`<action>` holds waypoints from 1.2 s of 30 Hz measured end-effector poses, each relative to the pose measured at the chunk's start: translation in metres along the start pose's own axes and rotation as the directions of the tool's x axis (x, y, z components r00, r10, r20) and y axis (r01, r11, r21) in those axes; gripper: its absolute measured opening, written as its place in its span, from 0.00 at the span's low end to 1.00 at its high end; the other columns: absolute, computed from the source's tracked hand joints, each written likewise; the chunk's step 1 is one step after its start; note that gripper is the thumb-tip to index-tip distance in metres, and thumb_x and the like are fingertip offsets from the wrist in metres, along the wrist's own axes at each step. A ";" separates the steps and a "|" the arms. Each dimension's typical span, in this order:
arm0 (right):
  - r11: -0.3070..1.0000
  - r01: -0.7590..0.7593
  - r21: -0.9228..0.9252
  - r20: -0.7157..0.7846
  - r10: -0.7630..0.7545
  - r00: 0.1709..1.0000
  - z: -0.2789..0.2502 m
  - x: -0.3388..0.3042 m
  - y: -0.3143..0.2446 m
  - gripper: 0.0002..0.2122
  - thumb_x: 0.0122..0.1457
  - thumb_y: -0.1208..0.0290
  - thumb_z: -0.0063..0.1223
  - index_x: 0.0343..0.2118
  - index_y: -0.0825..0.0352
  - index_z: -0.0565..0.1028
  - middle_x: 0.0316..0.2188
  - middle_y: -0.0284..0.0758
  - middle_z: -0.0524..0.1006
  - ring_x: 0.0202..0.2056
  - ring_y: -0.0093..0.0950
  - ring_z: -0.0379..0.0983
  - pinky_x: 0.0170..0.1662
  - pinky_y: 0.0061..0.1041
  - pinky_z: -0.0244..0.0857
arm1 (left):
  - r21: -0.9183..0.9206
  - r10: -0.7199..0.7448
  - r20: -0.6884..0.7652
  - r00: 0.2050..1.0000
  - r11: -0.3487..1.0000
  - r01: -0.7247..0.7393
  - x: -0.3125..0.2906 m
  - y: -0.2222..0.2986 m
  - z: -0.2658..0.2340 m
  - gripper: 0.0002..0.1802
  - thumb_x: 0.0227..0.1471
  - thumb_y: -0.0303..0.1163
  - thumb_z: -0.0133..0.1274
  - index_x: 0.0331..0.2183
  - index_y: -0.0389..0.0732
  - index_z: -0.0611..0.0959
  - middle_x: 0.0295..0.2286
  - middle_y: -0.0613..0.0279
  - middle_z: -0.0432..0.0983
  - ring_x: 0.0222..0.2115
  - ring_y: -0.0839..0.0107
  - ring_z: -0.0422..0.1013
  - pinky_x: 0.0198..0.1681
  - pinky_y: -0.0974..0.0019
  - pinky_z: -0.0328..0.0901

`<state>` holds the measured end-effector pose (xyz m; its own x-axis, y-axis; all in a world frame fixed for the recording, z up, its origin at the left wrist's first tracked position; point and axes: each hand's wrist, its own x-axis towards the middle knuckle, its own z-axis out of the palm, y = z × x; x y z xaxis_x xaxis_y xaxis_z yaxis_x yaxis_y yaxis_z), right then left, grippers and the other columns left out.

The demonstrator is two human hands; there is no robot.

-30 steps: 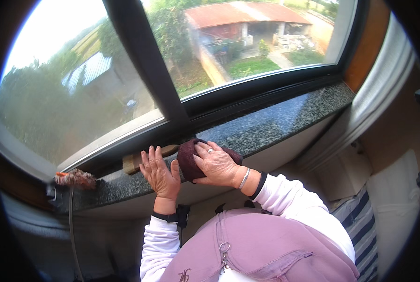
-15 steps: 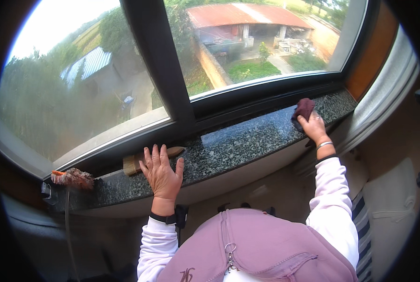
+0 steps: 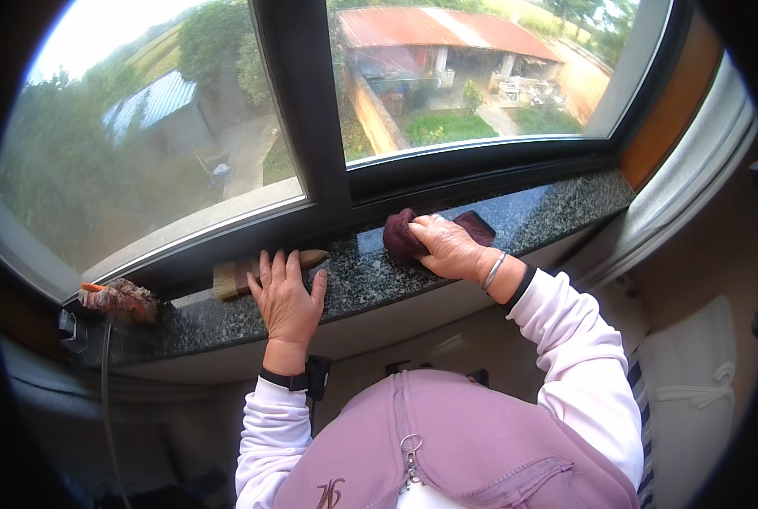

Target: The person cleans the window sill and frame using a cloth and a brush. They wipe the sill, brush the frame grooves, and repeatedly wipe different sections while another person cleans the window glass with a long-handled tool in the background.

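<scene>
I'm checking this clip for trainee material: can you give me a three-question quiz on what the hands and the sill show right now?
1. True or false: the left hand lies flat on the stone sill.
2. What does the right hand press on? A) a sponge B) a dark red cloth C) a bottle
3. Fill in: the brush lies just beyond the fingers of the ____ hand.

Key: 1 true; 2 B; 3 left.

Granite sill (image 3: 557, 212): cloth (image 3: 404, 236), brush (image 3: 234, 276), duster (image 3: 120, 299)
</scene>
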<state>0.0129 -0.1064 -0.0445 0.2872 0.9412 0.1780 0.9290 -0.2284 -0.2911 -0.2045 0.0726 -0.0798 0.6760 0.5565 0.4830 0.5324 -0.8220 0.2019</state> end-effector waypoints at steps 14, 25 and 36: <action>0.719 -0.540 0.438 -0.228 0.670 0.707 -0.079 0.006 0.167 0.18 0.42 0.72 0.57 0.38 0.71 0.72 0.33 0.39 0.77 0.37 0.32 0.74 0.42 0.27 0.66 | -0.020 0.052 -0.090 0.995 0.998 -0.054 -0.001 -0.001 0.000 0.25 0.47 0.45 0.52 0.42 0.36 0.76 0.47 0.51 0.68 0.54 0.53 0.57 0.56 0.40 0.45; 0.994 -0.076 -0.078 -0.004 0.076 0.997 -0.013 0.095 -0.016 0.15 0.48 0.65 0.52 0.37 0.69 0.70 0.36 0.48 0.74 0.40 0.44 0.71 0.46 0.35 0.65 | -0.035 0.031 -0.124 0.992 0.999 -0.036 -0.004 -0.007 0.007 0.24 0.47 0.45 0.53 0.40 0.37 0.77 0.45 0.52 0.70 0.53 0.53 0.59 0.55 0.42 0.48; 0.936 -0.262 -0.234 -0.077 0.251 0.965 -0.054 0.032 0.087 0.13 0.46 0.72 0.49 0.38 0.61 0.70 0.39 0.42 0.75 0.44 0.40 0.71 0.47 0.36 0.65 | -0.027 0.015 -0.120 0.993 0.999 -0.018 -0.003 -0.005 0.008 0.23 0.47 0.45 0.53 0.40 0.37 0.77 0.45 0.51 0.70 0.52 0.52 0.59 0.55 0.42 0.49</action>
<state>0.1150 -0.1097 -0.0134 0.5280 0.8319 0.1709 0.8492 -0.5186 -0.0991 -0.2052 0.0756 -0.0889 0.6179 0.5256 0.5847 0.5059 -0.8351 0.2162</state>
